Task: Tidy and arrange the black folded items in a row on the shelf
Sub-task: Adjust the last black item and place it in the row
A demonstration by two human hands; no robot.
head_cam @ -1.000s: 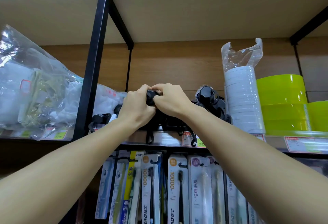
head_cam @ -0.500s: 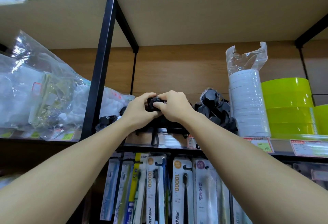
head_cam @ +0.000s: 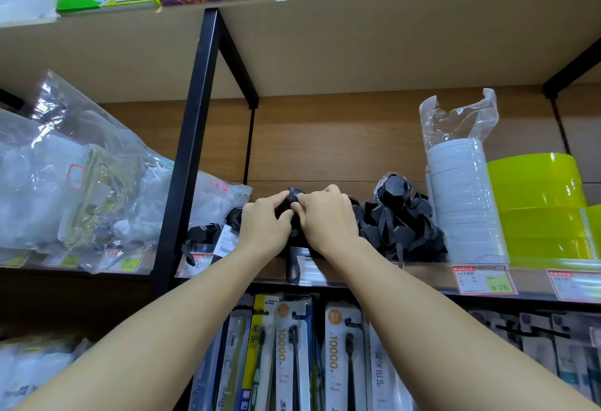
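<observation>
Two hands [head_cam: 294,218] around black folded item [head_cam: 291,199]

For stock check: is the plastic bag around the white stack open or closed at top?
Open: the plastic bag flares loosely, untied, above the white stack.

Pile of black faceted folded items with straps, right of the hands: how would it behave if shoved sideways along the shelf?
The heap of black faceted folded items is stacked loosely, so it would probably topple or spread rather than slide as one. Its thin black straps look limp and tangled, likely to snag and drag neighbours. The white stacked discs in clear plastic stand right beside it and might get nudged.
</observation>
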